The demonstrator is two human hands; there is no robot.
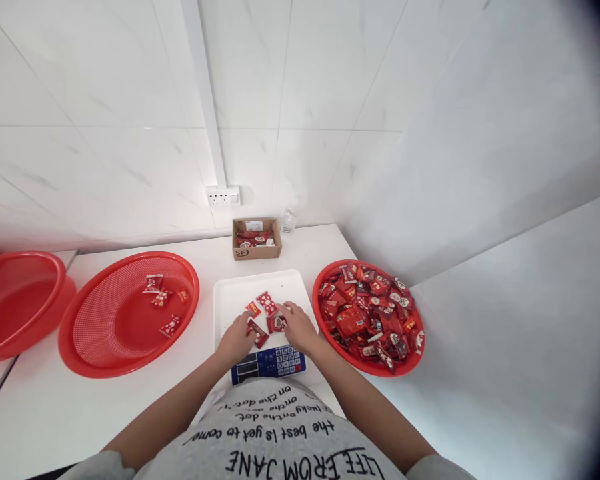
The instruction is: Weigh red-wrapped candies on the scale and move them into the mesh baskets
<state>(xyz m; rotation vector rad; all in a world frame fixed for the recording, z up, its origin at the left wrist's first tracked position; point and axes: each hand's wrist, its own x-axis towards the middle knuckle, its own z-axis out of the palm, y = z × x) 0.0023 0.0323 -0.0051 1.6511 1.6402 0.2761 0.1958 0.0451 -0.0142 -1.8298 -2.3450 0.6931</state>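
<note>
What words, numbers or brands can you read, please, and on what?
"SF": cardboard box
"LIFE FROM JANE": grey shirt
"the best is yet to come": shirt
"on the dot", "lucky": shirt
"4 5 6", "1 2 3", "0": scale keypad
Too small: candy wrappers, box label, other keys

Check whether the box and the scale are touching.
Apart. The head view shows a bare strip of white table between the front bottom edge of the box and the far edge of the scale.
</note>
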